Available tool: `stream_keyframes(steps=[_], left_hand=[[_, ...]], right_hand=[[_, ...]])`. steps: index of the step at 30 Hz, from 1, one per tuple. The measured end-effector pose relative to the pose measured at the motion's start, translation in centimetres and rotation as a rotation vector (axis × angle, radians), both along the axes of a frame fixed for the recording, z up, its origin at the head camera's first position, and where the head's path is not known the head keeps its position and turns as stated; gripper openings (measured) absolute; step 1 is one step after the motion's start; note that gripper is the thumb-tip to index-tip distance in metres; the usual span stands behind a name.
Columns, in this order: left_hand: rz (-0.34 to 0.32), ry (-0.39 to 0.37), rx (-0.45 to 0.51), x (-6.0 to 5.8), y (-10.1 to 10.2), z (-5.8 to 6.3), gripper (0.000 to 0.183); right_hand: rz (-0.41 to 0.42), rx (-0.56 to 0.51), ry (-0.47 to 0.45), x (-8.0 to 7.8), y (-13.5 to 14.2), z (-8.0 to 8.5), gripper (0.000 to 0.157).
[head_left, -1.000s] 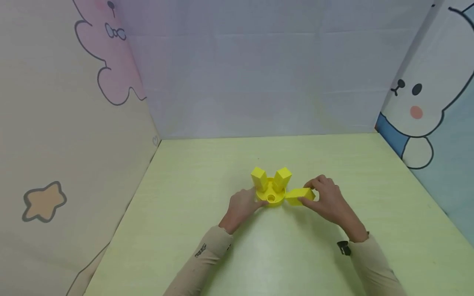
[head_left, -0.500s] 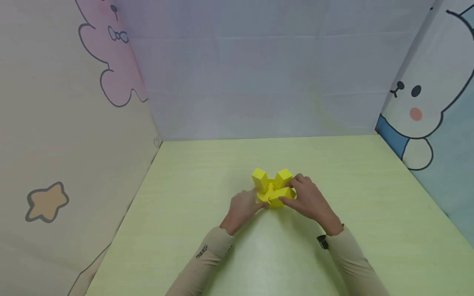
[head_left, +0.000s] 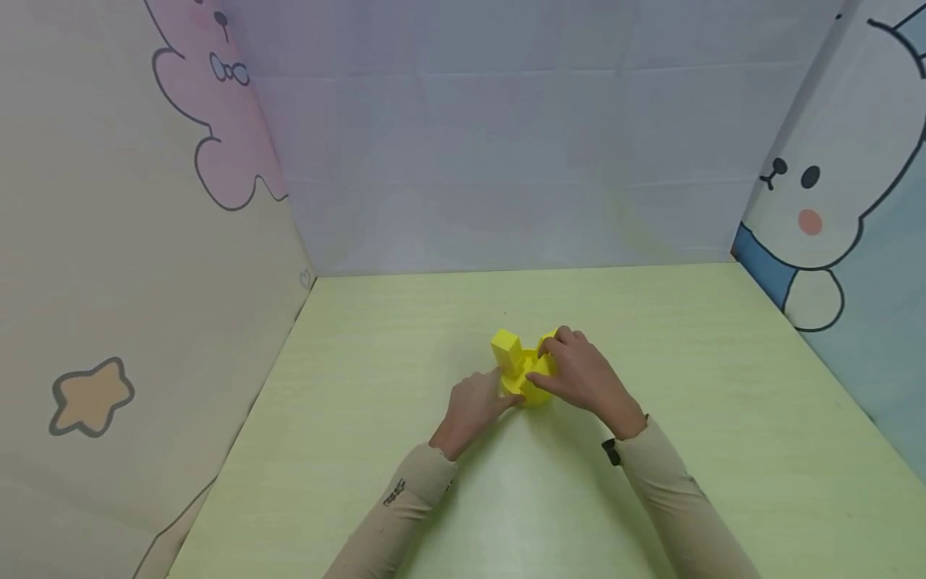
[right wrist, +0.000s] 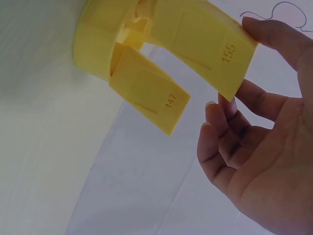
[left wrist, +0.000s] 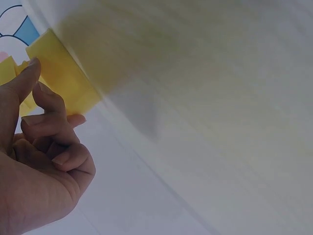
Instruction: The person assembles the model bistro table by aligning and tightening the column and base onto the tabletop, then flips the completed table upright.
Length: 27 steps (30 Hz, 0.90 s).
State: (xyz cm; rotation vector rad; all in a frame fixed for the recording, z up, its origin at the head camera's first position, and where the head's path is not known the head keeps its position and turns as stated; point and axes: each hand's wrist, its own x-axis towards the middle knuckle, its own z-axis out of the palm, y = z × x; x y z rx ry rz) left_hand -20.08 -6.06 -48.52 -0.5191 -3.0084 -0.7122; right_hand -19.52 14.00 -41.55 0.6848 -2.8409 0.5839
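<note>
A round yellow base (head_left: 534,396) stands on the table, its side wall showing in the right wrist view. My left hand (head_left: 472,406) grips its left side, thumb at the near edge; in the left wrist view the thumb and fingers pinch the base (left wrist: 68,76). With thumb and index finger, my right hand (right wrist: 274,147) holds a yellow four-sided block marked 155 (right wrist: 203,44), its inner end at the base. Another block, marked 147 (right wrist: 149,90), is set in the base and leans outward. At the left rises a similar block (head_left: 506,347). My right hand partly hides the right side.
The pale green table (head_left: 405,322) stretches around the base. A white cloth wall (head_left: 506,161) stands behind it, and printed panels with a star (head_left: 92,396) and a cartoon animal (head_left: 810,193) flank the table.
My right hand has moved left with the block, bringing it from beside the base onto it, and has tilted it up. The left hand stays at the base.
</note>
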Motion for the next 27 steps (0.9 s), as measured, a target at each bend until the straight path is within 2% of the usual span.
stream_keyframes(steps=[8,17,21,27], left_hand=[[0.000,-0.024,-0.006,0.0,0.1,-0.1,0.046],[0.004,-0.011,-0.017,0.0,0.2,-0.2,0.044],[0.004,0.003,-0.017,0.0,0.2,-0.2,0.043],[-0.003,0.011,-0.003,0.0,0.2,-0.2,0.044]], right_hand=[[-0.006,0.082,-0.009,-0.4,-0.6,0.8,0.036],[-0.074,0.127,-0.026,-1.1,-1.6,-0.2,0.046],[-0.067,0.090,-0.032,-0.8,-0.9,-0.5,0.050],[0.005,0.016,-0.055,-0.5,1.0,-0.3,0.042]])
